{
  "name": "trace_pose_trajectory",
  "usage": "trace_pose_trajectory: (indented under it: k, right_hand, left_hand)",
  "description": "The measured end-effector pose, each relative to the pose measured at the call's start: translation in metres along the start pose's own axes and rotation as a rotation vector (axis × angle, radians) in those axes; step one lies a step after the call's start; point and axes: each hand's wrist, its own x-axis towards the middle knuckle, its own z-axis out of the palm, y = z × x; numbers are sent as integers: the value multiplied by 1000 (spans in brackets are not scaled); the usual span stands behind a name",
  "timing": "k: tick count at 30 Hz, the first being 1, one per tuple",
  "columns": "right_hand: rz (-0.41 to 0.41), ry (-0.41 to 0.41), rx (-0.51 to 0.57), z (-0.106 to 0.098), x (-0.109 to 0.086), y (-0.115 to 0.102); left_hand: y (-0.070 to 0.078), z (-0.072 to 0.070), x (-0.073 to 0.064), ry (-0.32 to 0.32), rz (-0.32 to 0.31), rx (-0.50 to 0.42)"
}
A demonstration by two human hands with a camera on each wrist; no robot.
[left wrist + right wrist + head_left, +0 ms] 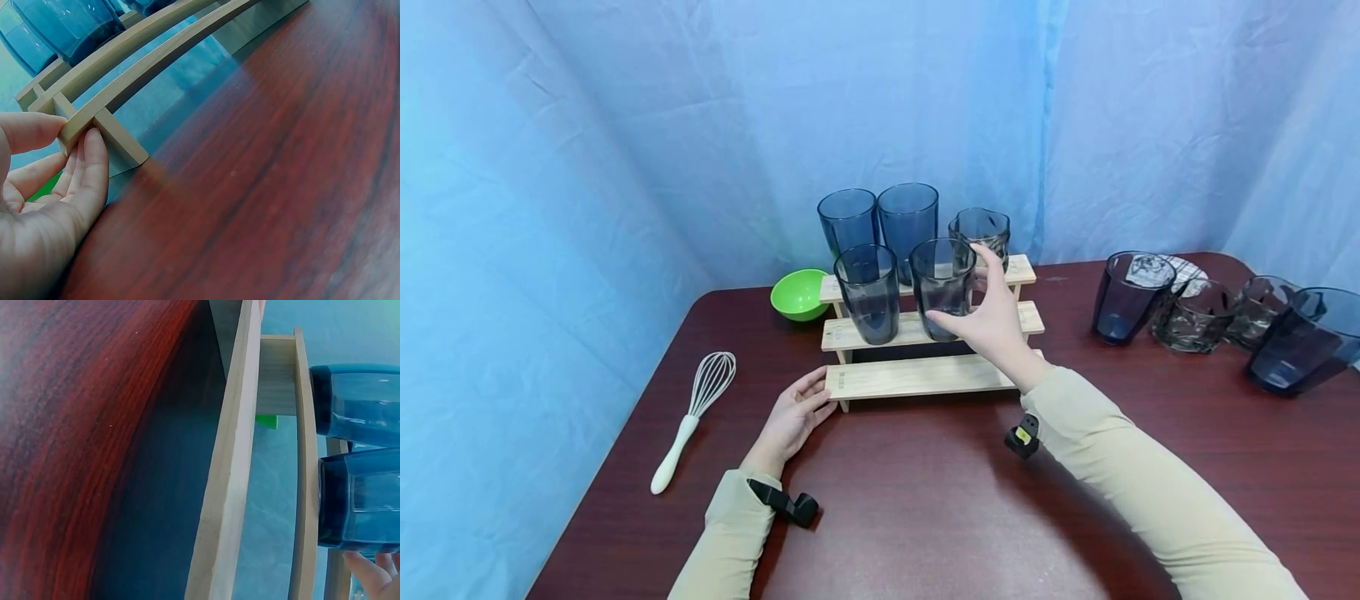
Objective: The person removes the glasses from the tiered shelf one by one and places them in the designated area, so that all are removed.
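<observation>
A three-step wooden rack (917,377) stands mid-table. My left hand (795,417) pinches the left end of its lowest step, thumb on one side and fingers beneath in the left wrist view. My right hand (997,325) grips a tall blue-grey glass (942,292) on the middle step, its thumb across the glass's front and a finger near the rim. Beside it on that step is a similar tall glass (868,300). Behind, on the top step, are two more tall glasses (847,218) and a short, wavy clear glass (988,227), partly hidden.
A green bowl (800,296) sits left of the rack. Farther left lies a whisk (696,412). At the right are tall dark glasses (1120,304), short clear glasses (1195,321) and a patterned white item (1183,271) behind them. A blue curtain (865,100) hangs behind the table.
</observation>
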Motion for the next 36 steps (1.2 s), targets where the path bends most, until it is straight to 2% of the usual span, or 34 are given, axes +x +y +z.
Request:
trace_pose_trajectory:
  k: [5, 12, 28, 36]
  right_hand:
    - [-9, -21, 31, -3, -3, 1]
    - [17, -52, 51, -9, -8, -1]
    - [-15, -31, -27, -24, -18, -2]
    - [-35, -39, -7, -31, -24, 0]
  left_hand:
    - [-1, -1, -1, 6, 5, -1]
    - [-1, -1, 0, 9, 1, -6]
    - [0, 0, 0, 6, -1, 2]
    - [-1, -1, 1, -8, -1, 14]
